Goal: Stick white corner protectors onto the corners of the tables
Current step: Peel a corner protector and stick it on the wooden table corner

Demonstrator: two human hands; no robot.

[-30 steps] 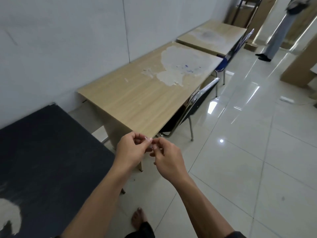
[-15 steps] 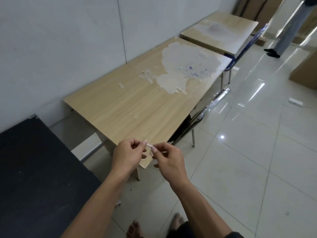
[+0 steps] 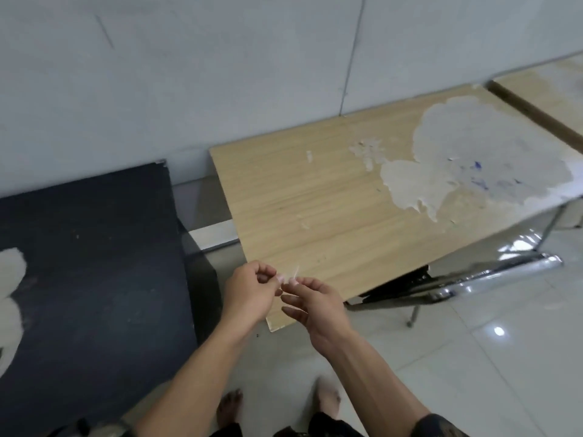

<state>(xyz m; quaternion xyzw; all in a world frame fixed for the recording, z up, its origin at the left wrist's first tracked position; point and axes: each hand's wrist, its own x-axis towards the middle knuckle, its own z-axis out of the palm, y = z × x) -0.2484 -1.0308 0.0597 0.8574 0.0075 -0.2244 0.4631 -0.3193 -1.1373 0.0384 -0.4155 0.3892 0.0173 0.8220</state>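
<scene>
A light wooden table (image 3: 331,209) with a large peeled pale patch stands against the wall. Its near corner (image 3: 273,325) points toward me and is bare. Just above that corner, my left hand (image 3: 250,293) and my right hand (image 3: 315,305) meet at the fingertips. Between them they pinch a small, thin, translucent white corner protector (image 3: 295,274), which is blurred and partly hidden by my fingers. The other fingers of my right hand are spread loosely below it.
A black table (image 3: 88,263) stands to the left, a narrow gap apart. A chrome-framed chair (image 3: 457,285) is tucked under the wooden table's right side. A second wooden table (image 3: 542,89) sits at the far right. My bare feet (image 3: 230,408) stand on glossy tiles.
I have stepped closer and the view has swung left and down, so the table corner now lies right under my hands. Both hands keep pinching the small protector.
</scene>
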